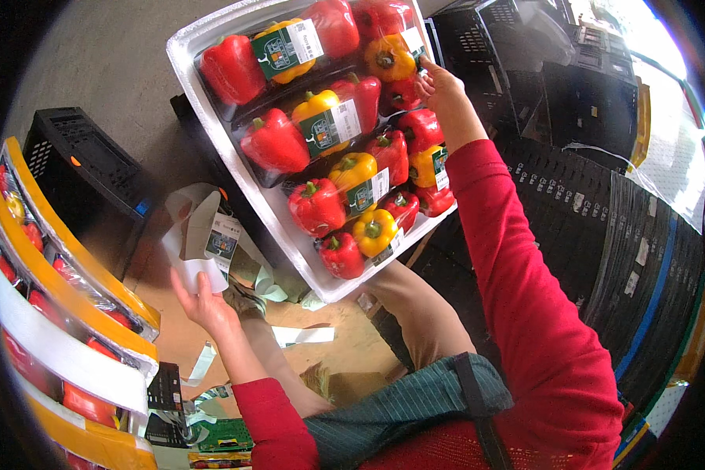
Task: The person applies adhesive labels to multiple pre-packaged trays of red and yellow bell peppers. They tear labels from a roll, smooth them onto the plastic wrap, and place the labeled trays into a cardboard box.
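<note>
A white foam box holds several wrapped packs of red and yellow bell peppers, most with a green-and-white label across the middle. At the box's upper right, my right hand has its fingers closed at the edge of a label on a pack. The fingertips touch the wrap beside a yellow pepper. Left of the box, my left hand grips a curling strip of white label paper between thumb and fingers. A green-and-white label still sits on that strip.
Foam boxes of peppers with yellow tape are stacked at the left. A black crate stands behind them. Black folded crates fill the right side. Scraps of label paper lie on cardboard below, near my legs.
</note>
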The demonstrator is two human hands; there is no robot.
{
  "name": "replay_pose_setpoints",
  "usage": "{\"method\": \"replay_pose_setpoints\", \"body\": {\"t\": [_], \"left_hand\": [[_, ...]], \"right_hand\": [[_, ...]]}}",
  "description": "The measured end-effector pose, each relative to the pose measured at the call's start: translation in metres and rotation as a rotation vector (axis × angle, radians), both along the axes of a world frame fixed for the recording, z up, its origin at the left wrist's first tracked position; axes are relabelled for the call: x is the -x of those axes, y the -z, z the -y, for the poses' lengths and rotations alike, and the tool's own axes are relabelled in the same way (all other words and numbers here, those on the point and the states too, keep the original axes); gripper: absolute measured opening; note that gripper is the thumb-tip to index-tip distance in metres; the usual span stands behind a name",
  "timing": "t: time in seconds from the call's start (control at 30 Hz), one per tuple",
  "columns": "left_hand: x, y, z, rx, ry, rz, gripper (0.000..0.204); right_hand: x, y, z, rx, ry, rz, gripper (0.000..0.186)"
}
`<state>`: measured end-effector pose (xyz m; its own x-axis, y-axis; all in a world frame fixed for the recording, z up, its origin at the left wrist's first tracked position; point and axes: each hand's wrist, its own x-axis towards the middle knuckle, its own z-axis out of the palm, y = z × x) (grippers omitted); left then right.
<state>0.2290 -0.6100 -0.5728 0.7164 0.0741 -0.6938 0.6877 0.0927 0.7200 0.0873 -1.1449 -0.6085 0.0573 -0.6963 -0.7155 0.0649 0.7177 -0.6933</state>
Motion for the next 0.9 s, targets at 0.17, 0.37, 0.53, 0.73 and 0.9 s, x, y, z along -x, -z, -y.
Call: {"method": "replay_pose_setpoints", "body": {"t": [0.17,0.37,0.53,0.73,0.9], "left_hand": [[0.0,0.008,-0.003,0.035,-0.016,0.01,0.062],[0.007,0.012,-0.014,0.048,-0.11,0.02,0.061],[0.027,0.016,-0.03,0.034,-0.102,-0.027,0.046],[0.082,-0.004,-0.109,-0.17,-0.398,-0.414,0.029],[0.137,-0.046,-0.239,-0.281,-0.662,-0.266,0.031]], "right_hand": [[-0.008,-0.026,-0.003,0.337,-0.544,-1.27,0.091],[-0.043,-0.04,-0.033,0.747,-0.798,-1.205,0.051],[-0.052,-0.069,-0.123,1.29,-1.081,-1.145,0.032],[0.006,-0.093,-0.329,0.774,-1.871,-0.362,0.022],[0.087,-0.152,-0.406,0.323,-2.182,-0.259,0.023]]}}
